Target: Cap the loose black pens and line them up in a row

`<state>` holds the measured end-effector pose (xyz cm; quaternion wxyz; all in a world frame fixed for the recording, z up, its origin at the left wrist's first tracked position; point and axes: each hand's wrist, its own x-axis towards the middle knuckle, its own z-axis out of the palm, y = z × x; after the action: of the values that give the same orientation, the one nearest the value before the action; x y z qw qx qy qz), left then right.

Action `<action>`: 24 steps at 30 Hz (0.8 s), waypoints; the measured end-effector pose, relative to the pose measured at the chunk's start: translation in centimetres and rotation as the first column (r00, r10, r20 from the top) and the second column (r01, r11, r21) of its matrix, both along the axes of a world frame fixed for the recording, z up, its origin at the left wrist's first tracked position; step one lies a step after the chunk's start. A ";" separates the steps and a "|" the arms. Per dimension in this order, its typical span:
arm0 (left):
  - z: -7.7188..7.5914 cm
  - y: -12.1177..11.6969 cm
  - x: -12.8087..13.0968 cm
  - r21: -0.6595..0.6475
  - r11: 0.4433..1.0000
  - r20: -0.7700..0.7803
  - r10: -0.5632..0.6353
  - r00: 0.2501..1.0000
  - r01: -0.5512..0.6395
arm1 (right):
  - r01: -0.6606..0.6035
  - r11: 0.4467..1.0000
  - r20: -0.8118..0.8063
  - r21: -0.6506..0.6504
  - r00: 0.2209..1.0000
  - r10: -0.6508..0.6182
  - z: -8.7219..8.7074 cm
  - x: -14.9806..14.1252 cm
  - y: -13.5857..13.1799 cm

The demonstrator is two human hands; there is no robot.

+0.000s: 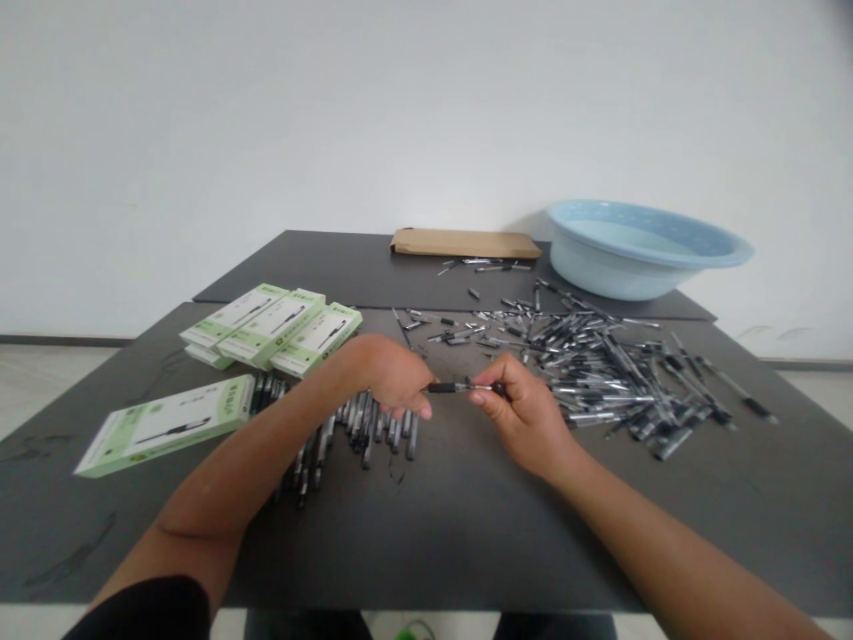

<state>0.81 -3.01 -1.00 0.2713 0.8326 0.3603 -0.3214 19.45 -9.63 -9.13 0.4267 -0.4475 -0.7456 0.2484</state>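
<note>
Between my two hands a black-gripped pen (442,388) lies level above the dark table. My left hand (394,373) is closed around its left part, which is hidden by the fingers. At the other end, my right hand (523,411) pinches a small dark piece, perhaps the pen's cap, by thumb and forefinger; the clear tip part shows beside it. Below and left of my left hand lies a group of assembled pens (365,428), roughly side by side. To the right of my right hand spreads a big loose pile of pen parts (600,364), clear and black.
Several green-and-white pen boxes (270,327) lie stacked at the left, with another box (174,421) nearer me. At the back stand a light blue basin (617,267) and a flat brown cardboard piece (466,242). Thin refills (490,265) lie before the cardboard.
</note>
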 end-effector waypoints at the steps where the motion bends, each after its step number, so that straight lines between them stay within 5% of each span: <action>1: 0.1 -0.1 0.1 0.002 1.000 -0.007 -0.003 1.000 0.003 | 0.006 1.000 0.012 0.003 1.000 -0.006 0.0 -0.1 -0.1; 24: 1.2 -1.3 1.2 0.145 0.982 -0.102 -0.104 0.989 0.118 | -0.028 0.995 0.107 0.101 0.994 0.017 -0.4 -0.7 0.0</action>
<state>2.05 -4.35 0.18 0.1721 0.8534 0.3491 -0.3467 18.71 -9.61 -9.55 0.4061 -0.4291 -0.7839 0.1909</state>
